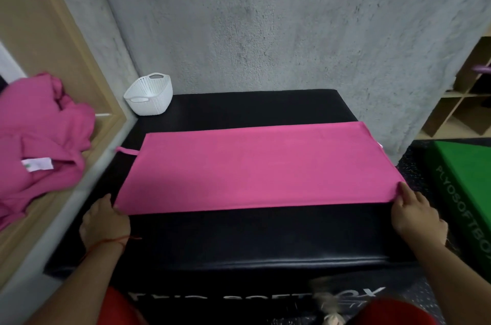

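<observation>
On the plyo box point(239, 242), the pink towel point(255, 168), judged half-folded, is pinched at near corners by left hand point(106, 221) and right hand point(417, 210).

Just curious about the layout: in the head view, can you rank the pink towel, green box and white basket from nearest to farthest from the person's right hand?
1. The pink towel: the right hand pinches its near right corner.
2. The green box: on the floor, just to the right.
3. The white basket: far back-left corner.
</observation>
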A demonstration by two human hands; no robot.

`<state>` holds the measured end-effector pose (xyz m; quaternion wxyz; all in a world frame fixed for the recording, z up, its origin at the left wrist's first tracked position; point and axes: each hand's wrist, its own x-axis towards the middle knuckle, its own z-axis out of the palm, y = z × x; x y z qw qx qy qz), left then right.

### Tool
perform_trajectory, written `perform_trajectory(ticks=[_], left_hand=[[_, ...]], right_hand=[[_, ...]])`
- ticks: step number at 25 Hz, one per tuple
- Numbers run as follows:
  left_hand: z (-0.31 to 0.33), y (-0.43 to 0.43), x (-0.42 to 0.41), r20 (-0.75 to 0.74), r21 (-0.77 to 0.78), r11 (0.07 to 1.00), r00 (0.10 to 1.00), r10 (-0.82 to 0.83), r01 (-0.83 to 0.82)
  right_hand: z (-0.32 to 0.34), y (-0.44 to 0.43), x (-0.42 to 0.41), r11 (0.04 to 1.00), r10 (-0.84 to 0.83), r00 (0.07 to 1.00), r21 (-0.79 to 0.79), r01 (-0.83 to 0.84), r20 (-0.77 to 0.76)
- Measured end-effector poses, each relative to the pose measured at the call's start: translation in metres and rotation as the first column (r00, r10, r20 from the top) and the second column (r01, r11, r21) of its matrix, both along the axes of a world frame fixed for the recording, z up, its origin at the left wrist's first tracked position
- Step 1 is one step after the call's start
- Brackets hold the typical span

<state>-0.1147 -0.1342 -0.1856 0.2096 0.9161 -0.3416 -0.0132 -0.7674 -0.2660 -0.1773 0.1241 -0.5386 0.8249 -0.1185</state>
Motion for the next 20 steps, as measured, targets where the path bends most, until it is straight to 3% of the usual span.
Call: perform_trajectory(ticks=[4,8,13,17,20], left_hand=[[0.000,0.012,0.003,0.081,0.005,1.000,0.997,-0.004,0.004],[-0.002,0.011,0.014,0.027,-0.057,0.998,1.000,0.017,-0.015],[-0.001,0.004,0.015,0.032,-0.100,0.995,0.999,0.007,-0.003],[-0.007,0.000,0.009,0.175,-0.119,0.979,0.974,-0.146,0.168],[-0.009,0.001,0.010,0.129,-0.133,0.978,0.981,-0.142,0.159]], right_hand=[[0.004,0.012,0.000,0.984,-0.041,0.998,-0.172,0.048,0.042],[-0.005,0.006,-0.003,0.956,-0.046,0.999,-0.290,0.045,0.005],[-0.016,0.002,-0.006,0.948,-0.065,0.998,-0.313,0.053,-0.026],[-0.020,-0.003,-0.007,0.947,-0.079,0.996,-0.316,0.061,-0.046],[-0.020,-0.004,-0.008,0.952,-0.078,0.995,-0.301,0.057,-0.056]])
